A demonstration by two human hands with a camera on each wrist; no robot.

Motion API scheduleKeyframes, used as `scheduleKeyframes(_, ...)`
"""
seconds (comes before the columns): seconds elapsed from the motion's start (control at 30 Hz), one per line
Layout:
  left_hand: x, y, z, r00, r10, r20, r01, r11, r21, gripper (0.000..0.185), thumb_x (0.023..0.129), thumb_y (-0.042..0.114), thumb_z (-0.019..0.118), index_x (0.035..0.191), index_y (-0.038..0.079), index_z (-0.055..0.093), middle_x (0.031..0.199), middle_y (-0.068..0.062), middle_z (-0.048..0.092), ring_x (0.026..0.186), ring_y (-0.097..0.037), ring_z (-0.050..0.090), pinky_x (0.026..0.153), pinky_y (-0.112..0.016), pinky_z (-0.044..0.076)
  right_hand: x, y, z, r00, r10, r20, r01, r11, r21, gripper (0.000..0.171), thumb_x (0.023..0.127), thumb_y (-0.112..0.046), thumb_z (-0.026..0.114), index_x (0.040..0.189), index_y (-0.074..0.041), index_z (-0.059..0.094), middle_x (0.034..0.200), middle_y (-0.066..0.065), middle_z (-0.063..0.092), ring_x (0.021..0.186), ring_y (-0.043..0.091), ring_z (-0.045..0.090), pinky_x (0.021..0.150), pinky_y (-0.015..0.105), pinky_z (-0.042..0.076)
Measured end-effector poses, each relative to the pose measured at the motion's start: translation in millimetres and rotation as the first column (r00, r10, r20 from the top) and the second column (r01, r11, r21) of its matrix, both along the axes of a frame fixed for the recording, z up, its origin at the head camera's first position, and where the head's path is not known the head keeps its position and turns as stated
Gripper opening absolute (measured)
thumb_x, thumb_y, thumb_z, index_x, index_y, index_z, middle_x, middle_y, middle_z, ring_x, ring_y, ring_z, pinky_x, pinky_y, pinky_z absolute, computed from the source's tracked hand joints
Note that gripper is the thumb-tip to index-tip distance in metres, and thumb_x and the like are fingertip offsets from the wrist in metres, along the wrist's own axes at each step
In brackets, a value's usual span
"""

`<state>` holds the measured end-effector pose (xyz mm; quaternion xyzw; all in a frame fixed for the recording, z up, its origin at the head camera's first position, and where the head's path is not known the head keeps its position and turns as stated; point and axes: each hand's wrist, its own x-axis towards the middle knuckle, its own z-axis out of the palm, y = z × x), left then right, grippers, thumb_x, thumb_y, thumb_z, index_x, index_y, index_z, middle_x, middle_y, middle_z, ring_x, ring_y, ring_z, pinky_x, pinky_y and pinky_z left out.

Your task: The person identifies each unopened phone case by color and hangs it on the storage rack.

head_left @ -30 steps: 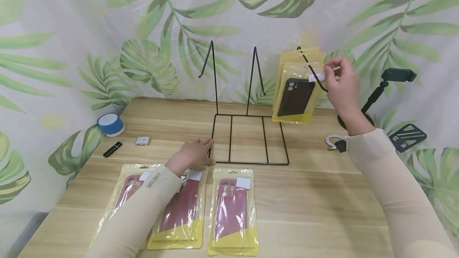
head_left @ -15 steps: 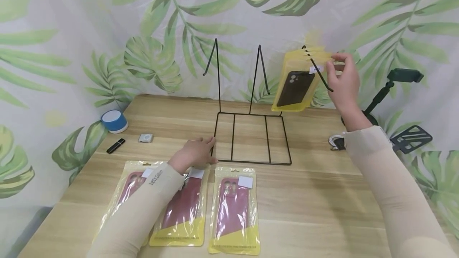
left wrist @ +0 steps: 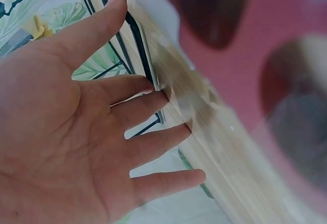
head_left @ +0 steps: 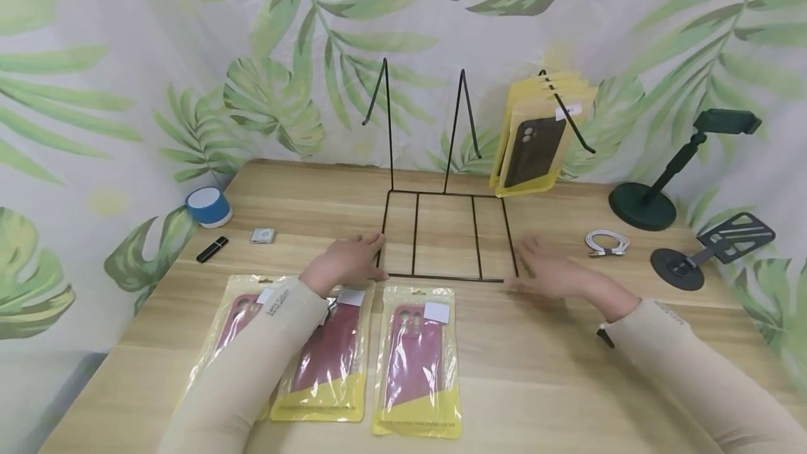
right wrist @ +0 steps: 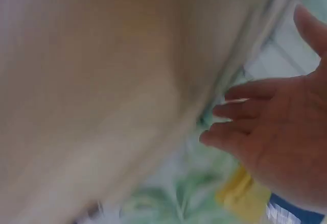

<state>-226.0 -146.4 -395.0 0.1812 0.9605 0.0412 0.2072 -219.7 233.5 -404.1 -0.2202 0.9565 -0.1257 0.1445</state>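
A black wire display rack (head_left: 445,193) stands on the table, with three upright hooks at its back. My left hand (head_left: 348,261) touches the left side of its base with fingers spread, as the left wrist view shows of the hand (left wrist: 97,112). At the base's front right corner is my right hand (head_left: 547,268), its fingers extended in the right wrist view's hand (right wrist: 286,127); whether it touches the wire I cannot tell. Several yellow pouches with dark phone cases (head_left: 536,149) hang from the right hook. Pouches with pink phone cases (head_left: 412,356) lie in front, partly under my left sleeve.
At left sit a blue-and-white round speaker (head_left: 209,207), a black stick (head_left: 212,249) and a small silver player (head_left: 263,235). A coiled white cable (head_left: 607,242), a dark green phone stand (head_left: 643,205) and a black folding stand (head_left: 677,268) are at right.
My right hand has left the hanging pouches and come down to the right side of the rack's base. The pouches stay on the hook. My left hand keeps its place at the base.
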Motion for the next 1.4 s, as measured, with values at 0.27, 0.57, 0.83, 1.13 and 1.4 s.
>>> scheduleKeyframes(0.27, -1.9, -0.6, 2.5, 0.999, -0.01, 0.034, 0.01, 1.0, 0.007, 0.08, 0.098, 0.047, 0.056, 0.159, 0.01, 0.019, 0.166, -0.01, 0.018, 0.15, -0.042, 0.022, 0.117, -0.062, 0.027, 9.6, -14.2, -18.2, 0.997, 0.07, -0.04, -0.065, 0.99, 0.123, 0.08, 0.103, -0.045, 0.048, 0.15, 0.015, 0.024, 0.157, 0.036, 0.021, 0.148, 0.051, 0.017, 0.12, 0.059, 0.021)
scheduleKeyframes(0.57, -3.8, -2.6, 4.3, 0.999, -0.014, 0.045, 0.013, 1.0, 0.023, 0.079, 0.099, 0.045, 0.056, 0.159, 0.009, 0.019, 0.166, -0.012, 0.018, 0.15, -0.042, 0.022, 0.118, -0.063, 0.023, 9.3, -14.7, -16.4, 0.996, 0.048, -0.081, -0.034, 0.986, 0.161, 0.073, 0.105, -0.039, 0.046, 0.147, 0.017, 0.027, 0.156, 0.037, 0.022, 0.147, 0.05, 0.02, 0.12, 0.057, 0.023)
scheduleKeyframes(0.83, 5.8, -0.9, 8.3, 0.994, -0.068, -0.082, 0.068, 0.998, 0.001, 0.072, 0.094, 0.045, 0.064, 0.145, -0.001, 0.045, 0.149, -0.024, 0.046, 0.138, -0.042, 0.044, 0.117, -0.056, 0.032, 7.3, -16.6, -17.5, 0.998, 0.04, -0.044, -0.033, 0.987, 0.159, 0.075, 0.105, -0.04, 0.044, 0.149, 0.017, 0.023, 0.157, 0.037, 0.018, 0.147, 0.05, 0.018, 0.12, 0.058, 0.023)
scheduleKeyframes(1.13, 27.0, 30.8, 1.2, 0.954, -0.263, -0.146, 0.274, 0.96, 0.055, 0.038, 0.087, 0.034, 0.074, 0.111, 0.005, 0.069, 0.101, -0.005, 0.067, 0.095, -0.022, 0.062, 0.096, -0.04, 0.05, 8.5, -14.8, -17.5, 0.998, 0.028, -0.047, -0.021, 0.987, 0.158, 0.074, 0.106, -0.039, 0.044, 0.148, 0.018, 0.023, 0.157, 0.037, 0.018, 0.147, 0.051, 0.019, 0.118, 0.059, 0.025)
scheduleKeyframes(1.4, 28.9, 37.1, -7.5, 0.954, -0.265, -0.138, 0.274, 0.96, 0.052, 0.018, 0.085, 0.018, 0.075, 0.098, 0.007, 0.068, 0.087, -0.002, 0.068, 0.083, -0.02, 0.061, 0.088, -0.038, 0.052, 7.4, -15.9, -21.1, 0.999, 0.025, -0.042, -0.018, 0.987, 0.158, 0.074, 0.105, -0.039, 0.044, 0.148, 0.018, 0.023, 0.157, 0.037, 0.018, 0.147, 0.051, 0.019, 0.118, 0.059, 0.027)
